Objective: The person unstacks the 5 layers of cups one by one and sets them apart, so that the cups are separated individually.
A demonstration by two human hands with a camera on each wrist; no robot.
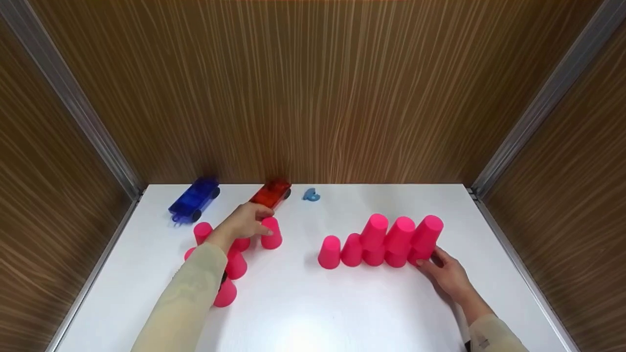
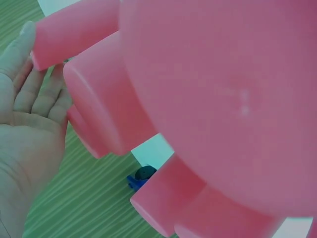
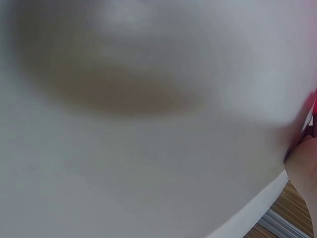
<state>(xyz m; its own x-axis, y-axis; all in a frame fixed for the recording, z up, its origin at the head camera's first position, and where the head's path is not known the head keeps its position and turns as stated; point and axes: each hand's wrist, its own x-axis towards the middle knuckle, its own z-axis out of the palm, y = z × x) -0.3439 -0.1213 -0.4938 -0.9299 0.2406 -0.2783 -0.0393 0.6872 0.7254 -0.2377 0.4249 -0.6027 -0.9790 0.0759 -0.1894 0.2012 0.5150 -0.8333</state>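
My left hand is at a pink cup standing upside down at left of centre, thumb on its near side. In the left wrist view the left hand has its thumb and fingers on either side of that cup. Several more pink cups stand under and beside the left forearm, partly hidden. At the right end of a row of cups, my right hand holds the lower cup between thumb and fingers. Another cup sits on top. The right wrist view catches just part of this hand.
Beside the right hand runs a row of inverted pink cups, three upper cups stacked at its right. A blue toy car, a red toy car and a small blue piece lie near the back wall. Wood-patterned panels enclose the white table.
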